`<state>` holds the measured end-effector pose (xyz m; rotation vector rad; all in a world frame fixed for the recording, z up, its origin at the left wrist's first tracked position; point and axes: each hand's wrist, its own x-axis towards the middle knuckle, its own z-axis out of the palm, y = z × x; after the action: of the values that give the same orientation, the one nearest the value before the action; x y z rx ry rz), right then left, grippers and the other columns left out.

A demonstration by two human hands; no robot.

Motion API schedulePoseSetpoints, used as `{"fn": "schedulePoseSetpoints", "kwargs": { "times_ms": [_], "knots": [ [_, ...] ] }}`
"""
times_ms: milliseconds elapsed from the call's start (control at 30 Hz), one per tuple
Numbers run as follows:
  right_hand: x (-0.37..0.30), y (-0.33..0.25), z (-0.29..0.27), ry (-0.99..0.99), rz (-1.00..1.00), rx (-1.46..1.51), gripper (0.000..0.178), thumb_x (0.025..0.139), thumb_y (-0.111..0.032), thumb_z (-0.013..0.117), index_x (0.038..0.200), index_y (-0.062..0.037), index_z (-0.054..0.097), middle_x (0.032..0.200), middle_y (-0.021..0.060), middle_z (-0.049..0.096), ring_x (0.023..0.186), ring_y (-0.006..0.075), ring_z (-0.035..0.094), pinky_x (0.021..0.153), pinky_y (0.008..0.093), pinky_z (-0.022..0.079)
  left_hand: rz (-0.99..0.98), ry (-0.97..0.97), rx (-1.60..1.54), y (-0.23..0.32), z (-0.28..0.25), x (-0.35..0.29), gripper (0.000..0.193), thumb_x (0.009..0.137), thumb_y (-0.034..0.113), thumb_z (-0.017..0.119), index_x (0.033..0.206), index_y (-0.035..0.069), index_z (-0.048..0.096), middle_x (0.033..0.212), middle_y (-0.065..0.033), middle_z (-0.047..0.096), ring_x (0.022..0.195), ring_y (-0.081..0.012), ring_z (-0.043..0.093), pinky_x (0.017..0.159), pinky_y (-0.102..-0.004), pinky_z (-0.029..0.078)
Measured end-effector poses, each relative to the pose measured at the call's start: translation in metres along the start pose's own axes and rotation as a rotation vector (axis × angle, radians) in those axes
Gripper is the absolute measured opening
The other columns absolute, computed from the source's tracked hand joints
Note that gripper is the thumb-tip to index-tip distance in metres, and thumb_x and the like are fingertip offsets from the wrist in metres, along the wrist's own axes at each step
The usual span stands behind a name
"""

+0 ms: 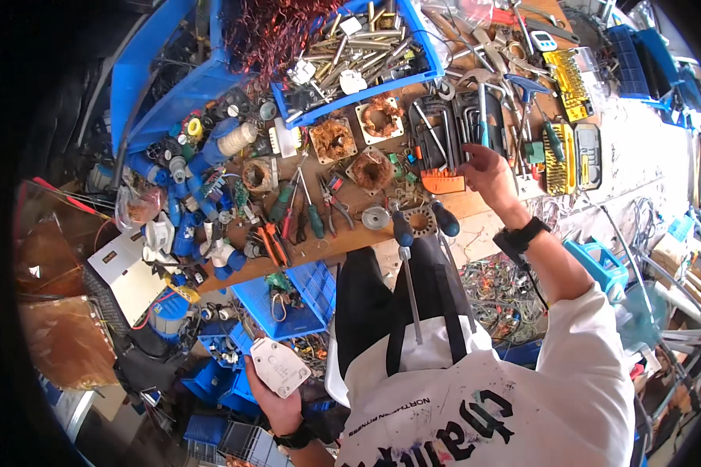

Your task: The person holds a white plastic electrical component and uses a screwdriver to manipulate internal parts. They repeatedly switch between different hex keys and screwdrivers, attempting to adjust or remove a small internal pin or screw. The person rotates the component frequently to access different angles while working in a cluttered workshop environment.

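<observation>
Low in the view, my left hand [274,405] is closed around a flat, pale grey metal plate [279,367] with cut corners and small holes, held off to the left of my lap. My right hand [489,177] reaches over the bench, its fingers bent together at the right side of a black hex key set [435,128]; whatever they pinch, if anything, is too small to make out. An orange card-like piece [443,182] sits at the near end of that set. A claw hammer [483,113] lies just beyond my fingers.
Left of the set are motor stators with brown windings [371,170], pliers [335,204] and screwdrivers [314,220]. A blue crate [358,97] of metal rods stands behind. Yellow bit sets [559,159] lie right. A large screwdriver [406,257] extends over my lap; a blue basket [315,292] stands below the bench edge.
</observation>
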<state>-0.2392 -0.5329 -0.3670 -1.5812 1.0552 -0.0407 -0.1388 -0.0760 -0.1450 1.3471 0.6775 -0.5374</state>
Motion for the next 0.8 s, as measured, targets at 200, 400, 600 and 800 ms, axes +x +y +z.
{"fn": "schedulePoseSetpoints", "kwargs": {
  "times_ms": [200,400,600,800],
  "knots": [
    [-0.05,-0.042,-0.027,0.182,-0.029,0.11,0.025,0.086,-0.008,0.068,0.109,0.0002,0.064,0.081,0.0048,0.07,0.067,0.0087,0.063,0.059,0.0239,0.051,0.01,-0.202,-0.037,0.032,-0.014,0.019,0.049,0.105,0.04,0.039,0.14,0.007,0.05,0.124,-0.0073,0.064,0.105,-0.0265,0.065,0.091,-0.0403,0.052],
    [-0.135,-0.136,-0.041,0.176,-0.176,0.216,0.012,0.091,-0.005,0.065,0.097,-0.0028,0.055,0.076,0.0015,0.063,0.062,0.0092,0.06,0.057,0.0229,0.05,0.057,-0.429,-0.169,0.072,-0.035,0.032,0.051,0.105,0.039,0.038,0.14,0.003,0.049,0.134,-0.0068,0.06,0.112,-0.029,0.063,0.097,-0.0398,0.05],
    [-0.193,-0.189,-0.024,0.283,-0.437,0.083,0.01,0.091,-0.001,0.061,0.098,-0.001,0.054,0.072,0.0021,0.059,0.057,0.0098,0.056,0.051,0.0252,0.044,0.025,-0.611,-0.22,0.106,-0.033,0.041,0.05,0.105,0.04,0.042,0.139,0.003,0.051,0.127,-0.0067,0.063,0.104,-0.0279,0.066,0.091,-0.0401,0.053],
    [-0.157,-0.145,-0.034,0.102,-0.059,-0.002,0.014,0.089,-0.014,0.055,0.095,-0.0021,0.06,0.072,0.0027,0.057,0.062,0.0112,0.054,0.056,0.0285,0.045,0.021,-0.607,-0.193,0.11,-0.052,0.048,0.049,0.104,0.037,0.043,0.139,0.003,0.051,0.123,-0.0086,0.065,0.104,-0.0271,0.066,0.089,-0.0384,0.053]
  ]
}}
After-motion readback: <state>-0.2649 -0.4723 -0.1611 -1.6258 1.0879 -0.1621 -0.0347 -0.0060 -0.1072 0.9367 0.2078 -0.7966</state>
